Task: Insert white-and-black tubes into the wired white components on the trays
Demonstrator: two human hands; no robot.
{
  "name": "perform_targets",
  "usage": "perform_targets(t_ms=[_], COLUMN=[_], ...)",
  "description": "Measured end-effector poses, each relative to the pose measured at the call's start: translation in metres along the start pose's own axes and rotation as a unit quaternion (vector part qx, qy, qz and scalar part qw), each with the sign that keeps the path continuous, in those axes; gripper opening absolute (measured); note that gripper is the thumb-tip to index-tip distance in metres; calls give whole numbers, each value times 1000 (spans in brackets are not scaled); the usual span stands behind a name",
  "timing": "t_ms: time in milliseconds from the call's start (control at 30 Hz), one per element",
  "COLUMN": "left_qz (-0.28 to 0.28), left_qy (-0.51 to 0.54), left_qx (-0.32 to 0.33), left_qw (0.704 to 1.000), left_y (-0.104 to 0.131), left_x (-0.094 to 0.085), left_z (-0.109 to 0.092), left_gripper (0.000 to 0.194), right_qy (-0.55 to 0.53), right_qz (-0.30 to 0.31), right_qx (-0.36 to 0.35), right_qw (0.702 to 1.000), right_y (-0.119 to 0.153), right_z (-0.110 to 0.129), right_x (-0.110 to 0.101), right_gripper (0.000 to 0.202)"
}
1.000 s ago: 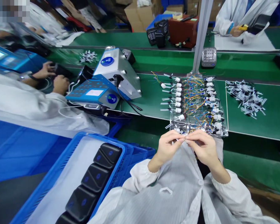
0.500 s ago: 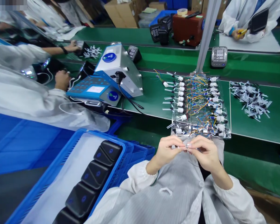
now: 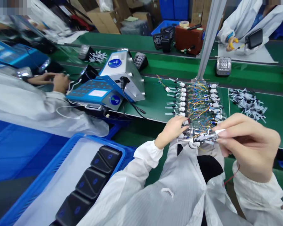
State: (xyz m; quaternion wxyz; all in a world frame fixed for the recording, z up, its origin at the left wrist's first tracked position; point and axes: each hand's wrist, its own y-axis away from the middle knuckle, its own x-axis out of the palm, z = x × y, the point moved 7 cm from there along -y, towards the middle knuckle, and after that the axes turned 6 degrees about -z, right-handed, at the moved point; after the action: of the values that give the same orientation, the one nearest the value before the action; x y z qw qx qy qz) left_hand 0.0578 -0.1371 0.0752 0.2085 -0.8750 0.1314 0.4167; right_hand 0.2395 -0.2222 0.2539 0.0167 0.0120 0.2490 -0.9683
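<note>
Two hands at the wired parts (image 3: 182, 99).
White strip (image 3: 220, 132) pinched in right hand (image 3: 253, 142), above near-right corner of wired parts; left hand (image 3: 171, 131) placed at their near-left corner, fingers narrowly spaced, grip can't be told. Strip pile (image 3: 247, 104) located right of them, display unit (image 3: 224, 66) beyond.

A gap separates the silver box (image 3: 135, 82) from wired parts (image 3: 182, 99); a metal post (image 3: 207, 44) stands behind those parts.
</note>
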Motion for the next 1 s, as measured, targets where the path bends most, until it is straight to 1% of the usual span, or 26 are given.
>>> perform_targets(t_ms=[33, 67, 133, 167, 233, 333, 367, 433, 500, 600, 700, 800, 867, 933, 1000], left_qz=[16, 24, 26, 23, 14, -6, -12, -23, -24, -13, -1, 4, -2, -8, -7], left_qy=[-10, -12, 2, 21, 83, 165, 174, 170, 161, 169, 207, 235, 243, 257, 287], left_qx=[-1, -4, -11, -16, -40, -97, -106, -105, -93, -87, -98, -104, -101, -105, -121], left_qw=[1000, 1000, 1000, 999, 996, 981, 979, 980, 982, 982, 973, 966, 965, 961, 950], left_y=[-3, -6, -10, -12, -18, -32, -38, -48, -58, -66, -70, -75, -78, -80, -80], left_x=[7, 11, 8, 2, -16, -46, -55, -70, -78, -79, -73, -70, -72, -73, -73], left_z=[3, 5, 5, 5, 6, 14, 17, 21, 24, 28, 31, 29, 26, 25, 27], left_gripper=[35, 32, 28, 28, 31, 37, 37, 32, 28, 28, 30, 30, 27, 25, 23], right_qy=[0, 2, 13, 21, 35, 78, 100, 146, 178, 202, 225, 263, 303, 354, 405], right_qz=[-7, -13, -26, -30, -26, 13, 32, 71, 109, 147, 174, 218, 260, 298, 321], right_qx=[-1, -3, -4, -2, 4, 5, -1, -18, -28, -28, -43, -59, -59, -48, -34], right_qw=[1000, 1000, 1000, 999, 999, 997, 994, 986, 978, 968, 958, 938, 915, 885, 856], right_y=[-6, -11, -19, -22, -27, -35, -37, -40, -42, -44, -46, -42, -32, -18, -5], right_z=[1, 1, -4, -8, -21, -48, -57, -72, -83, -88, -84, -89, -104, -126, -149], right_x=[-1, -1, -3, -3, -1, 10, 15, 25, 33, 39, 45, 65, 86, 103, 111], right_gripper=[27, 24, 20, 18, 14, 8, 6, 4, 5, 6, 7, 11, 13, 14, 13])
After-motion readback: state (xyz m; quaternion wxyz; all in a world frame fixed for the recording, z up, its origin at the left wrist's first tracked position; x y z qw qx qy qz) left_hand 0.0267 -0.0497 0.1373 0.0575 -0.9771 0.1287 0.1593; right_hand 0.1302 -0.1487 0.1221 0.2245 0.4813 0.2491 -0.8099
